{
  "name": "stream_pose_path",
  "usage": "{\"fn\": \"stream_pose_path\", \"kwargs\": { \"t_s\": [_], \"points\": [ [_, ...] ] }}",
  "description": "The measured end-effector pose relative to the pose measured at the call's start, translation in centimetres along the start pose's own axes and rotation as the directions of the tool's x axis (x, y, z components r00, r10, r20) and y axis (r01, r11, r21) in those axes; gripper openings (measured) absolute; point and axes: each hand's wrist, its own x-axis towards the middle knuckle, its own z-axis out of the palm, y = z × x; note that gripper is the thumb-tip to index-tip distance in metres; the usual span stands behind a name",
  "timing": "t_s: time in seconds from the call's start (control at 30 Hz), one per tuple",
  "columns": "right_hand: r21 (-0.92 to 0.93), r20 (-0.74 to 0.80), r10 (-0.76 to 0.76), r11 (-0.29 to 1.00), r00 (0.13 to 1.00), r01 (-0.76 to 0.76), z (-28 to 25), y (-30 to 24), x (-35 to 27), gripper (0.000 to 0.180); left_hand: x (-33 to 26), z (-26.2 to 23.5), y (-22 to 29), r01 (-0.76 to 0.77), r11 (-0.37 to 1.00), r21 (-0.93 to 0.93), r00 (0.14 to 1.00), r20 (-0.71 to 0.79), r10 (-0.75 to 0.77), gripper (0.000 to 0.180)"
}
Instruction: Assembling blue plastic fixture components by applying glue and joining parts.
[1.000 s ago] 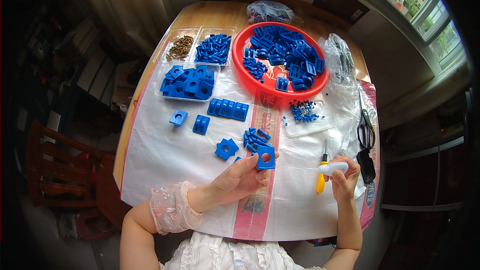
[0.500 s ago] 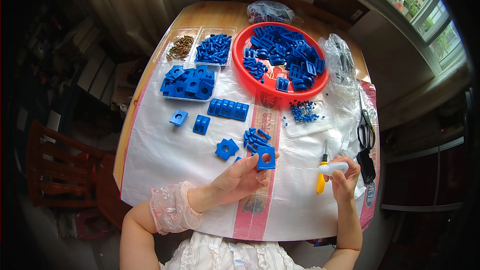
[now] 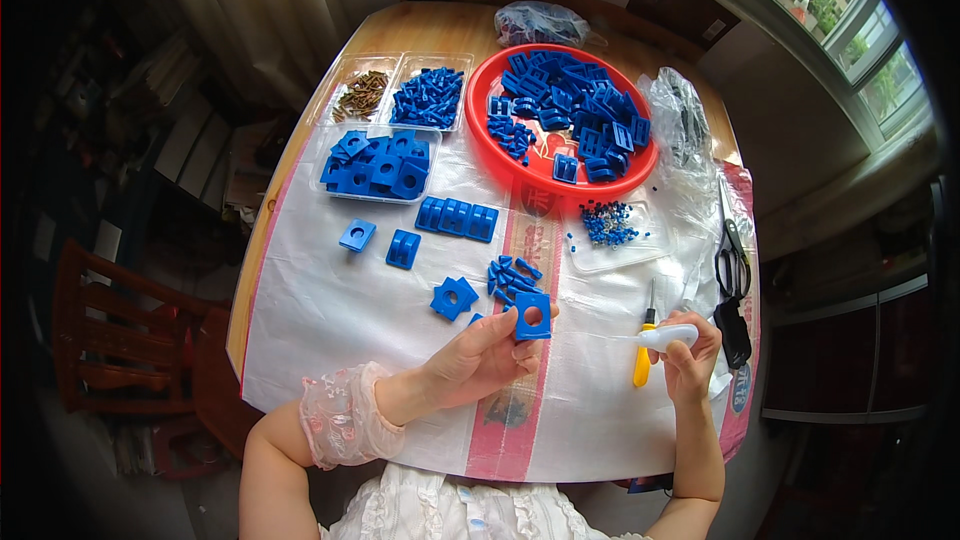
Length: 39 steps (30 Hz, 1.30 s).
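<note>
Between the thumb and fingers of my left hand point(image 3: 478, 365) is a blue square plate with a round hole point(image 3: 534, 331), tilted up towards me. My right hand point(image 3: 688, 360) grips a small white squeeze bottle point(image 3: 670, 337), its thin nozzle pointing left. Just beyond the left hand lie a small pile of blue wedge-shaped pieces point(image 3: 508, 276) and a few stacked square plates point(image 3: 454, 297). A yellow-handled screwdriver point(image 3: 642, 364) rests on the sheet beside the right hand, partly behind the bottle.
A red round tray point(image 3: 480, 155) of blue parts stands at the back. Clear boxes hold brass screws point(image 3: 362, 95), blue pieces point(image 3: 428, 98) and square plates point(image 3: 375, 168). Ridged blue blocks point(image 3: 455, 218) sit mid-table. Tiny blue and silver parts point(image 3: 608, 225) and black scissors point(image 3: 733, 260) lie right.
</note>
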Motion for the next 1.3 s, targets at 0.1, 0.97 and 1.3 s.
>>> {"fn": "stream_pose_path", "kwargs": {
  "t_s": [0.1, 0.97, 1.3],
  "points": [
    [0.001, -0.005, 0.003, 1.0, 1.0, -0.003, 0.02, 0.0, -0.02, 0.022, -0.01, 0.09, 0.03, -0.003, 1.0, 0.001, 1.0, -0.002, 0.003, 0.039],
    [0.047, -0.014, 0.026, 0.999, 1.0, -0.026, 0.12, 0.05, 0.05, 0.025, -0.04, -0.11, 0.04, 0.003, 1.0, -0.008, 1.0, 0.019, -0.003, 0.04],
    [0.033, 0.01, 0.025, 0.999, 1.0, -0.025, 0.23, -0.02, 0.07, 0.025, -0.07, -0.09, -0.03, 0.008, 1.0, 0.004, 1.0, 0.005, -0.008, 0.043]
  ]
}}
